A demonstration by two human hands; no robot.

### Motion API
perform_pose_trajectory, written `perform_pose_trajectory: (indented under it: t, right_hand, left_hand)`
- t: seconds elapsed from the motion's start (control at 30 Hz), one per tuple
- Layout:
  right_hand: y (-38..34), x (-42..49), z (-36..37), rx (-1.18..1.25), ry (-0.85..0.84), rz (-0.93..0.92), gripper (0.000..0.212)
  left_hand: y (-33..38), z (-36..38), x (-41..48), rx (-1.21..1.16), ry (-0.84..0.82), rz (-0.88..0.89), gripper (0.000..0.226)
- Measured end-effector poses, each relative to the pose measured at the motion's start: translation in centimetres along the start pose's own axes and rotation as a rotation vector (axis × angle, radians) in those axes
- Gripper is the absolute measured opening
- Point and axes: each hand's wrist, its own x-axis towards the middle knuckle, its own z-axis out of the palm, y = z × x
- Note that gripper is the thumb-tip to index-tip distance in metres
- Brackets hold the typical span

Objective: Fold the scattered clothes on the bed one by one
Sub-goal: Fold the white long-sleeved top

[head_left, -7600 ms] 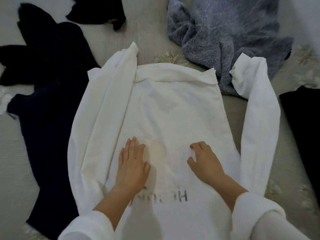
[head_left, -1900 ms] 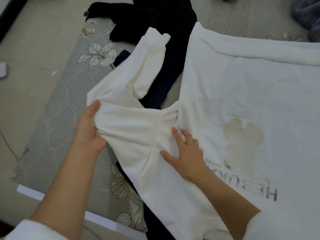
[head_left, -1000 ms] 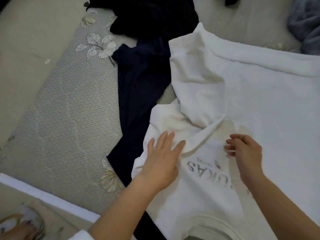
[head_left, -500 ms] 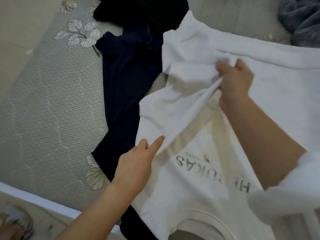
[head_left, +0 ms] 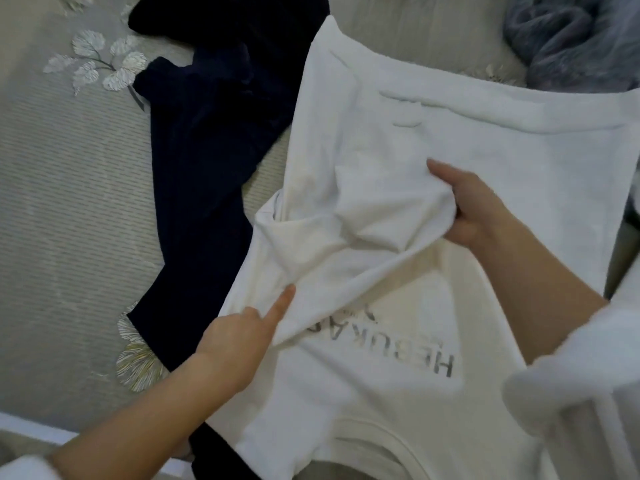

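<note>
Head view: shirt lies print-up on the bed, one sleeve drawn over its body; the right grip clutches that bunched sleeve, the left grip sits at the fold's edge, one finger straight, the rest hidden, so I cannot tell if it pinches. Folding looks barely begun: this shirt is unfinished, and a navy garment and grey sweater lie unfolded nearby.

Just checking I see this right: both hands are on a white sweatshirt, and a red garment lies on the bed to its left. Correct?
Not quite: the head view shows the garment is dark navy, not red. The left hand and right hand are indeed on the white sweatshirt.
</note>
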Motion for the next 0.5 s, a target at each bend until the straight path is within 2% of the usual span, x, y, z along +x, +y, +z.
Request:
perform_pose_trajectory:
  t: [0.13, 0.2, 0.23, 0.3, 0.37, 0.43, 0.47, 0.5]
  right_hand:
    - [-3.5, -0.3, -0.3, 0.096, 0.181, -0.424, 0.025]
    - [-2.4, -1.7, -2.6, 0.155, 0.305, -0.501, 0.026]
    - [-1.2, -2.3, -4.2, 0.19, 0.397, -0.473, 0.025]
    - [1.7, -3.0, -7.5, 0.206, 0.553, -0.305, 0.017]
    - [3.8, -2.9, -9.9, 0.19, 0.571, -0.096, 0.009]
    - [4.2, -2.3, -11.3, 0.182, 0.532, -0.045, 0.006]
    - [3.8, -1.8, -11.6, 0.175, 0.515, -0.064, 0.011]
    - [3.3, -1.4, -11.7, 0.17, 0.499, -0.083, 0.02]
  left_hand:
    - [0.8, -0.5, 0.7, -0.051, -0.087, -0.055, 0.107]
    - [1.3, -0.5, 0.8, -0.055, -0.127, -0.066, 0.107]
    - [1.4, -0.5, 0.8, -0.055, -0.144, -0.059, 0.107]
    - [1.4, -0.6, 0.9, -0.111, -0.187, -0.026, 0.107]
    - [1.1, -1.7, 0.9, -0.162, -0.303, 0.011, 0.11]
    - [0.8, -3.1, 1.4, -0.159, -0.36, 0.027, 0.102]
    - [0.7, -3.8, 1.8, -0.172, -0.312, 0.018, 0.09]
    - [0.8, -4.3, 2.2, -0.231, -0.168, 0.012, 0.073]
